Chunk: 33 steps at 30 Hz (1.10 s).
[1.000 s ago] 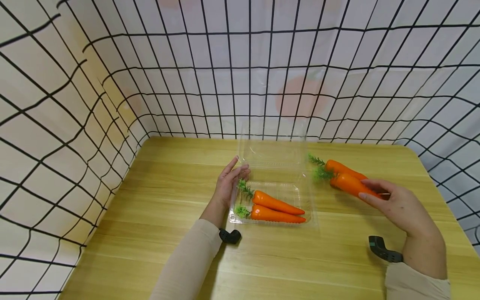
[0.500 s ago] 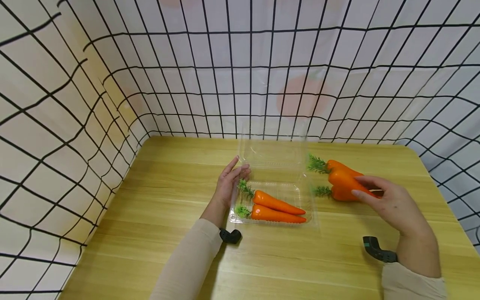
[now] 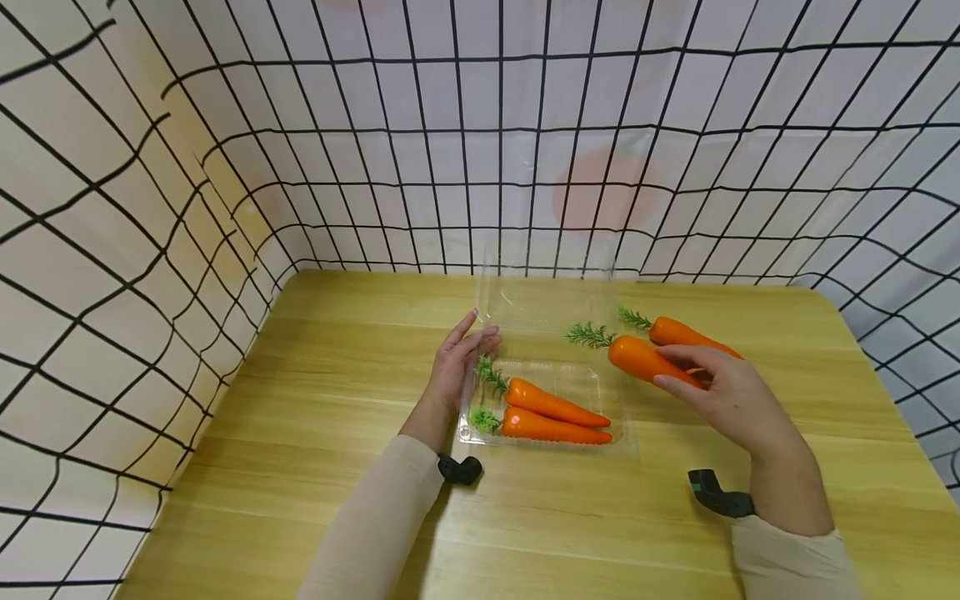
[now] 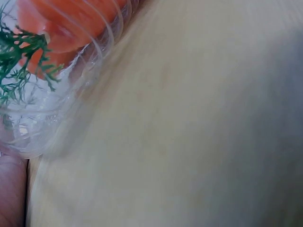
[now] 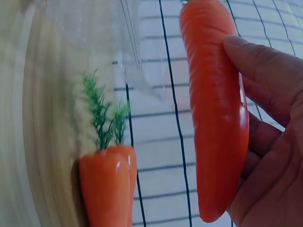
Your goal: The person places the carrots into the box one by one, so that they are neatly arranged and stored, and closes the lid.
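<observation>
A clear plastic clamshell box [image 3: 540, 369] stands on the table, its lid [image 3: 547, 304] raised at the back. Inside, two orange carrots [image 3: 558, 404] with green tops lie side by side, tops to the left. My left hand [image 3: 450, 371] rests along the box's left wall, fingers extended; the left wrist view catches only a sliver of it beside the box corner. My right hand [image 3: 723, 400] grips another carrot [image 5: 213, 104] between thumb and fingers. That carrot is lifted, its leafy top overlapping the box's back right corner in the head view.
Right of the box, another carrot [image 3: 686, 333] lies on the wooden table [image 3: 337, 350]; the right wrist view shows two carrots [image 5: 106, 189] there, one mostly behind the other. A black wire grid [image 3: 420, 133] encloses the table's back and sides.
My right hand has lifted its carrot away from the other loose carrots and carried it left towards the box. The left hand and the box have stayed in place.
</observation>
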Motion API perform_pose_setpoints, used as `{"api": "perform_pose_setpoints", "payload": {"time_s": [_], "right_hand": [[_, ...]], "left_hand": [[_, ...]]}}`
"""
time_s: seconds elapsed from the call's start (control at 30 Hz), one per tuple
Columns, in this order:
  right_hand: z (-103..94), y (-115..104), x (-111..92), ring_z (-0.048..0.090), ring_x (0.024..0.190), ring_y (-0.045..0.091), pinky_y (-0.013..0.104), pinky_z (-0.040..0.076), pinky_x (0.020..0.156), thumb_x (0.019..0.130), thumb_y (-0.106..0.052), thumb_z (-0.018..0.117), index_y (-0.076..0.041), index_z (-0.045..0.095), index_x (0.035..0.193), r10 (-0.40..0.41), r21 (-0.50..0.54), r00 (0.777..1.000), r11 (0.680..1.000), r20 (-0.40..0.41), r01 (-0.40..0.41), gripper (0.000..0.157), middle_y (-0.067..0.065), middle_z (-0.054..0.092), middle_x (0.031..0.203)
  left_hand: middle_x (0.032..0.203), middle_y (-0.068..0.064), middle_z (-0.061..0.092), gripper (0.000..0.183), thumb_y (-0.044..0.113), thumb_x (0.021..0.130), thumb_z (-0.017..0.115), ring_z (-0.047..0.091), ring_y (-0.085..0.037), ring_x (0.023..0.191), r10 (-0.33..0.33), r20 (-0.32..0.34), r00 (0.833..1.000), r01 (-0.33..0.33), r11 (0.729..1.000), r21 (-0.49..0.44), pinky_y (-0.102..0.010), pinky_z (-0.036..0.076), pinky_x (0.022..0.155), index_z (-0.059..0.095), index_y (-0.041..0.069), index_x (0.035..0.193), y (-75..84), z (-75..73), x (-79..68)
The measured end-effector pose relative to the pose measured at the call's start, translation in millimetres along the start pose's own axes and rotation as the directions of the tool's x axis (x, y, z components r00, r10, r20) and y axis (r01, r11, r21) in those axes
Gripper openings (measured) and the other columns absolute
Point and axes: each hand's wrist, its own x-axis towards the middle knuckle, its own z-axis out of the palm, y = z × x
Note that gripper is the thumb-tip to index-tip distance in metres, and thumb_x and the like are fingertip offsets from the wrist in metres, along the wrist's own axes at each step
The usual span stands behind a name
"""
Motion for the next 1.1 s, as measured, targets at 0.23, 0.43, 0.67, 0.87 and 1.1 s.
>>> {"api": "perform_pose_setpoints", "payload": {"time_s": [0.23, 0.43, 0.67, 0.87, 1.1], "right_hand": [[13.5, -19.1, 5.2, 0.06, 0.113, 0.03, 0.037, 0.052, 0.087, 0.096, -0.044, 0.069, -0.017, 0.063, 0.138, -0.049, 0.011, 0.997, 0.999, 0.056, 0.048, 0.05, 0.012, 0.062, 0.139], [21.3, -33.8, 10.7, 0.062, 0.112, 0.023, 0.039, 0.053, 0.092, 0.098, -0.038, 0.069, -0.017, 0.064, 0.138, -0.119, 0.009, 0.989, 0.993, 0.085, 0.119, 0.046, 0.006, 0.068, 0.129], [29.9, -44.7, 24.2, 0.063, 0.115, 0.028, 0.053, 0.054, 0.096, 0.098, -0.036, 0.07, -0.014, 0.065, 0.137, -0.156, -0.004, 0.98, 0.988, 0.127, 0.157, 0.045, 0.01, 0.068, 0.131], [41.8, -48.5, 36.4, 0.062, 0.122, 0.032, 0.055, 0.053, 0.1, 0.097, -0.033, 0.07, -0.013, 0.066, 0.135, -0.192, -0.011, 0.969, 0.981, 0.156, 0.196, 0.043, 0.011, 0.067, 0.135], [54.3, -54.9, 46.2, 0.066, 0.115, 0.029, 0.053, 0.055, 0.098, 0.097, -0.03, 0.071, -0.014, 0.067, 0.135, -0.213, -0.004, 0.962, 0.976, 0.171, 0.217, 0.042, 0.009, 0.07, 0.13]], "left_hand": [[0.11, 0.007, 0.077, 0.052, 0.014, 0.106, 0.051, 0.073, -0.01, 0.103, 0.002, 0.003, 1.0, -0.002, 1.0, 0.007, -0.024, 0.052, 0.101, 0.042, 0.016, 0.157, 3.2, -0.3, -0.7], [0.111, 0.005, 0.076, 0.051, 0.012, 0.105, 0.052, 0.072, -0.011, 0.103, 0.004, 0.003, 1.0, -0.004, 1.0, -0.026, -0.023, 0.052, 0.099, 0.044, 0.017, 0.155, 1.9, 2.1, -0.6], [0.116, 0.004, 0.076, 0.052, 0.014, 0.106, 0.052, 0.072, -0.01, 0.105, 0.016, 0.012, 1.0, -0.016, 1.0, 0.009, -0.03, 0.047, 0.111, 0.042, 0.018, 0.156, 1.8, 1.2, -0.2], [0.112, 0.008, 0.077, 0.05, 0.016, 0.106, 0.051, 0.07, -0.01, 0.109, 0.008, 0.007, 1.0, -0.009, 0.999, 0.043, -0.041, 0.03, 0.126, 0.044, 0.02, 0.155, 1.8, -0.4, 0.4], [0.111, 0.012, 0.077, 0.05, 0.019, 0.105, 0.053, 0.053, -0.015, 0.139, -0.013, -0.013, 1.0, 0.015, 0.996, 0.085, -0.039, 0.016, 0.131, 0.045, 0.022, 0.155, 2.7, -0.5, -0.8]]}}
